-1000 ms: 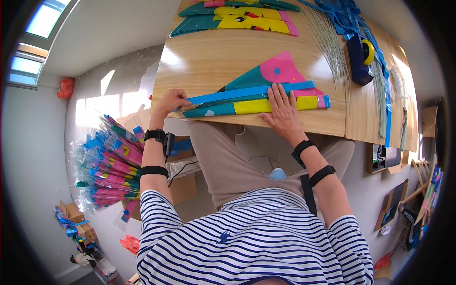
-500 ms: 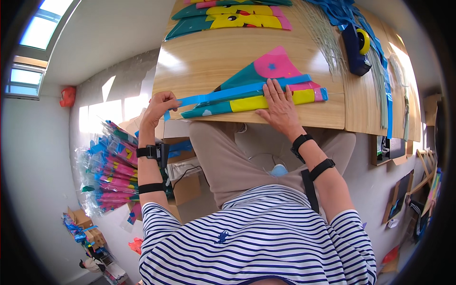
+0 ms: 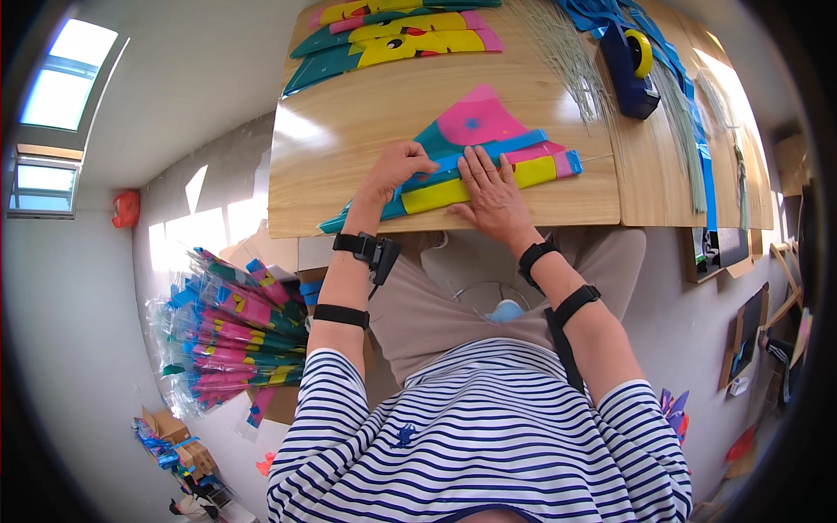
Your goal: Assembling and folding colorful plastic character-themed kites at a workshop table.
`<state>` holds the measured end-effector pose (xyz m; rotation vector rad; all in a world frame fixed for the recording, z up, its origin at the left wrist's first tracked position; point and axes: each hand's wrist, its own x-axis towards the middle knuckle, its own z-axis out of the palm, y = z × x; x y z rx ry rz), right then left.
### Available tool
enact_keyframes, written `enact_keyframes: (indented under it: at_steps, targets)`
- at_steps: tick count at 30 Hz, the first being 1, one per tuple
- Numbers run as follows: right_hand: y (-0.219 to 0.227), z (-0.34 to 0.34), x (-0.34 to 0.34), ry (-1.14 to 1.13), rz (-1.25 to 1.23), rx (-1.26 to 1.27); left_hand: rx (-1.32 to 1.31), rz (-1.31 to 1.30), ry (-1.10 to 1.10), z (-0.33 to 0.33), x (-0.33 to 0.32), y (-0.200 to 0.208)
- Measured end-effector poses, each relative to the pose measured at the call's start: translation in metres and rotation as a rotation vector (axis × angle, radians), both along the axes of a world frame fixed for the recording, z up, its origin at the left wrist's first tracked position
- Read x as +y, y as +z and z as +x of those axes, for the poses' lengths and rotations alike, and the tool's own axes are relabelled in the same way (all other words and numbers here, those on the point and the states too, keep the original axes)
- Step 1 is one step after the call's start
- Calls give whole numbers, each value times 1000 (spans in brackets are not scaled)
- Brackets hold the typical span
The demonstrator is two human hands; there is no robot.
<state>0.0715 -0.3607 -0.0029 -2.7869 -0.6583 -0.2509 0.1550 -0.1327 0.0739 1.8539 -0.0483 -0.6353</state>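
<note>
Bundle (image 3: pixel 436 197) lies along the table's (image 3: pixel 336 152) near edge, our right hand (image 3: pixel 494 193) flat across its blue strip (image 3: pixel 528 140), left hand (image 3: pixel 397 172) half-curled, hold unclear; uneven pressure, we judge, could skew the strip.

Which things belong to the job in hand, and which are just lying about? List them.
In the job:
blue strip, under the right hand, left hand close by
folded teal, pink and yellow sheet
probably the similar sheets beyond

Seemingly lying about:
red bag
cardboard boxes, lower left
</note>
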Motion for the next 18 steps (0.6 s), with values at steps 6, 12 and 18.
enact_keyframes:
  at_steps: [6, 12, 18]
  targets:
    - [1, -1, -1, -10, 28, 0, 7, 0, 43, 7, -18, -11]
    - [5, -1, -2, 3, 38, 32, 3, 62, 36, 12, -24, -19]
    - [7, -1, -1, 5, 39, 31, 4, 87, 43, 16, -24, -36]
